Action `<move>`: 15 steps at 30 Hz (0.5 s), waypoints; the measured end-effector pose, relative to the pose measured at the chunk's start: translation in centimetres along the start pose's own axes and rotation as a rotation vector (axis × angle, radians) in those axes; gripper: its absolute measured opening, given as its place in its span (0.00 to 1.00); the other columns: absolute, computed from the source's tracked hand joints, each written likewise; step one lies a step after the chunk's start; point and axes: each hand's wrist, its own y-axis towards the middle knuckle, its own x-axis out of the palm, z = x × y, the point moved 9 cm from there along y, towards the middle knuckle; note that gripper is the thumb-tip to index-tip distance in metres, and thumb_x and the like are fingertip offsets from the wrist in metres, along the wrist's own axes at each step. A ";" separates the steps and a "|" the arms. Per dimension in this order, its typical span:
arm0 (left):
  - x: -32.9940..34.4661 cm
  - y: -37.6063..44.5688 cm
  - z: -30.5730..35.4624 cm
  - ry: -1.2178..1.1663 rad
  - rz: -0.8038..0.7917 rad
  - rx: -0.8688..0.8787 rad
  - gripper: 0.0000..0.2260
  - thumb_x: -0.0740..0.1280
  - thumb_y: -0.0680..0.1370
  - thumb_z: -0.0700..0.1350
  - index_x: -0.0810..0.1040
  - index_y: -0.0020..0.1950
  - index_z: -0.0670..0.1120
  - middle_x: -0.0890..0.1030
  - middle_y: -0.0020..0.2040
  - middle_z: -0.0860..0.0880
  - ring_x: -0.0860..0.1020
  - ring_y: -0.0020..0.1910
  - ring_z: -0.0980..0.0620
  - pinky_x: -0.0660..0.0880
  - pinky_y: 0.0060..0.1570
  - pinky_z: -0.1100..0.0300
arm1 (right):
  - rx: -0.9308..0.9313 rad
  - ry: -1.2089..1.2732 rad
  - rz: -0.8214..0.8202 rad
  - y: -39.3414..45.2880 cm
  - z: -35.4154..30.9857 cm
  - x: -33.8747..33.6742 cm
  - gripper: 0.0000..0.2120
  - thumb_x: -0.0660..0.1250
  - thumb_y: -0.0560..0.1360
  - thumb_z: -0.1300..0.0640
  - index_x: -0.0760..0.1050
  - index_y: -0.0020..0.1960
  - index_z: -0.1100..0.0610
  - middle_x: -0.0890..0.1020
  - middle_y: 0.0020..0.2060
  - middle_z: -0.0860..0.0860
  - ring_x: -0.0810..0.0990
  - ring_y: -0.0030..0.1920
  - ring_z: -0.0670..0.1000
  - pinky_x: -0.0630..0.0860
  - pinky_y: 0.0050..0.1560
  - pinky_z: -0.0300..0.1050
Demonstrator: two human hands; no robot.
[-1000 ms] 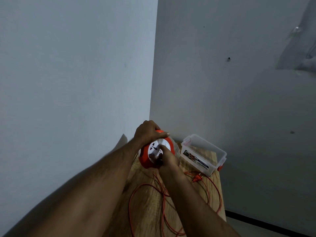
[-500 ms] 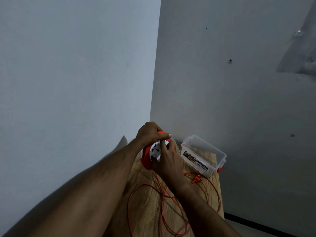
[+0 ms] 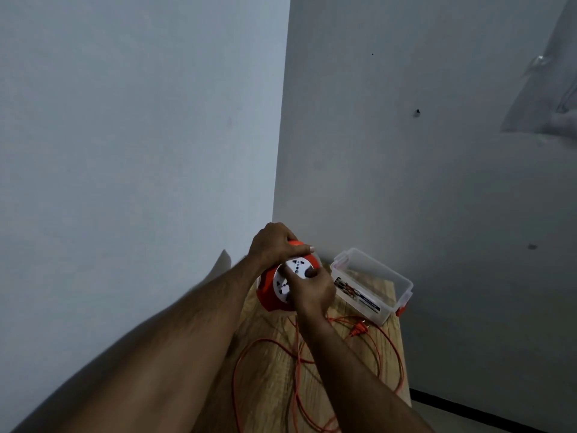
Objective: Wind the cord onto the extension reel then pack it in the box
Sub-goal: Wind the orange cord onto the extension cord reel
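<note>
**Both hands on the reel, cord loose on the table**

Two grey walls point(image 3: 406, 182) meet in a corner, and pushed into that corner sits a wooden table point(image 3: 271, 370). Both forearms reach in from the bottom edge, long and nearly straight, converging at the table's far end.

There stands the reel point(image 3: 268, 295), orange, tipped up on its edge with its white socket face turned toward the camera. The left hand point(image 3: 274, 245) comes over the top, wrist arched, fingers curled down across the orange rim, thumb laid flat along the upper edge: a firm clamp. The right hand point(image 3: 312, 292) covers the lower right of the socket face, knuckles toward us, fingers bunched and pinching a small dark knob point(image 3: 310, 272) on the white disc.

Just beside the reel, to the right, the clear plastic box point(image 3: 402, 289) lies lidless against the wall, a printed label on its near side and an orange clasp at its right end.

The orange cord point(image 3: 381, 348) sprawls in loose loops over the tabletop below the hands, strands running up under the right wrist toward the reel. Its plug point(image 3: 359, 330) lies on the wood, near the box's front.
</note>
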 end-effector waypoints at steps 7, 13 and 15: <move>0.3 -0.6 0.2 -0.012 0.025 0.008 0.22 0.71 0.68 0.71 0.84 0.36 0.52 0.79 0.29 0.60 0.79 0.26 0.59 0.71 0.29 0.67 | 0.864 0.787 -0.014 -2.1 4.3 3.8 0.44 0.77 0.72 0.55 0.54 0.78 0.60 0.68 0.72 0.63 0.74 0.67 0.68 0.75 0.64 0.65; -0.7 -0.1 -1.0 -0.181 0.016 -0.040 0.23 0.71 0.69 0.70 0.86 0.37 0.49 0.84 0.32 0.55 0.82 0.28 0.58 0.81 0.33 0.60 | -0.216 -0.087 0.047 -2.3 -2.4 -2.5 0.13 0.74 0.74 0.50 0.75 0.54 0.51 0.84 0.50 0.51 0.86 0.45 0.50 0.79 0.35 0.33; -0.8 0.1 -0.7 -0.173 0.014 -0.030 0.23 0.70 0.68 0.71 0.84 0.35 0.51 0.83 0.31 0.57 0.82 0.29 0.59 0.78 0.32 0.63 | -0.684 -0.495 0.038 -4.3 -5.9 -1.8 0.19 0.72 0.75 0.46 0.76 0.62 0.53 0.85 0.52 0.50 0.85 0.45 0.47 0.78 0.41 0.31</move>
